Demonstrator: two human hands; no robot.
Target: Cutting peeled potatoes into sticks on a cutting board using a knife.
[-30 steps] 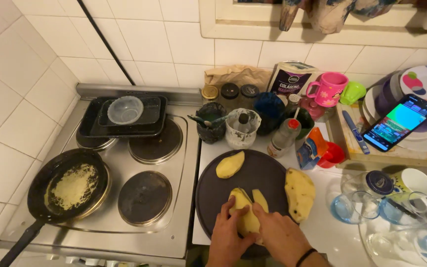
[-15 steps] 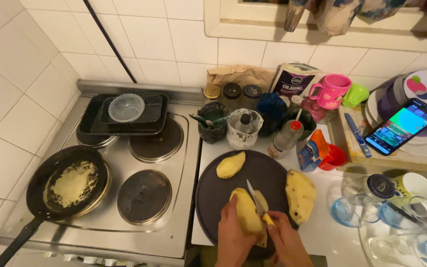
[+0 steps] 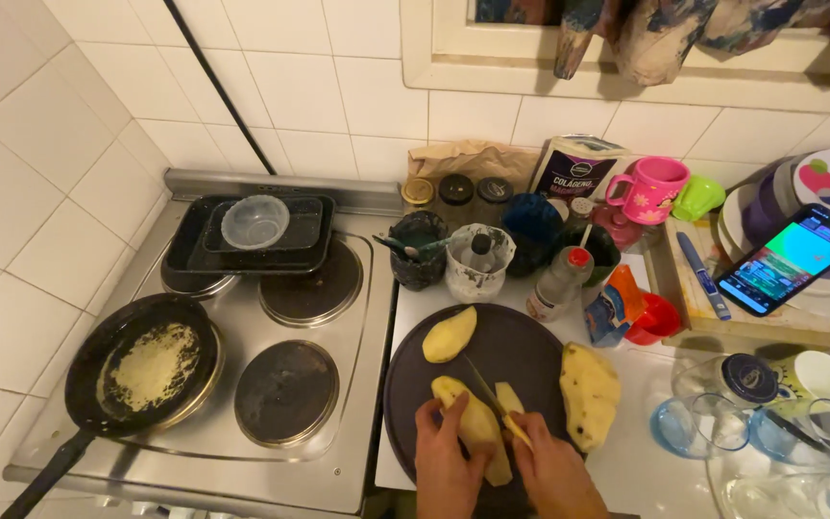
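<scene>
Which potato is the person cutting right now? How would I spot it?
Find the round dark board right of the stove. At its near edge, the left hand holds a peeled potato, the only one with a knife in it.

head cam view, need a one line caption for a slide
Left hand steadies a peeled potato on a dark round board while right hand cuts with a knife.
</scene>
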